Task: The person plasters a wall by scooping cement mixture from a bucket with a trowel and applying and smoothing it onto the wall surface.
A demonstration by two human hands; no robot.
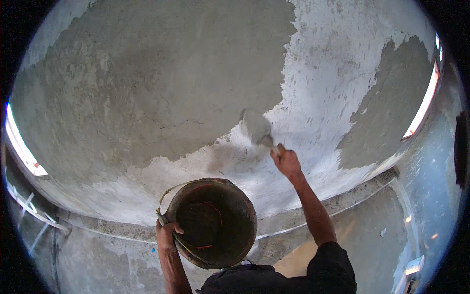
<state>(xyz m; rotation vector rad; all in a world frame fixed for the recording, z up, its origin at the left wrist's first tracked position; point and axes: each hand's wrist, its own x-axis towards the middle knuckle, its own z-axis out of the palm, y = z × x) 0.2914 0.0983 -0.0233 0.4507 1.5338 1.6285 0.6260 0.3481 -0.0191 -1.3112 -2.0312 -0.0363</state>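
Note:
My right hand (pixel 287 162) is closed around the handle of a trowel (pixel 256 128). Its rounded blade, a little blurred by motion, is at the wall (pixel 196 88), where grey plaster borders a whitish area. My left hand (pixel 168 235) grips a dark, round bucket (pixel 249 215) by its left rim, where the thin bail handle joins. The bucket is tipped so that its mouth shows; dark residue coats the inside. How much material lies at its bottom is too dark to tell.
Bright openings stand in the wall at the far left (pixel 23 142) and far right (pixel 425 103). A pale ladder-like frame (pixel 33 209) is at the lower left. Along the wall's foot runs a rough ledge (pixel 279 224). A white cylindrical object (pixel 414 265) sits at the lower right.

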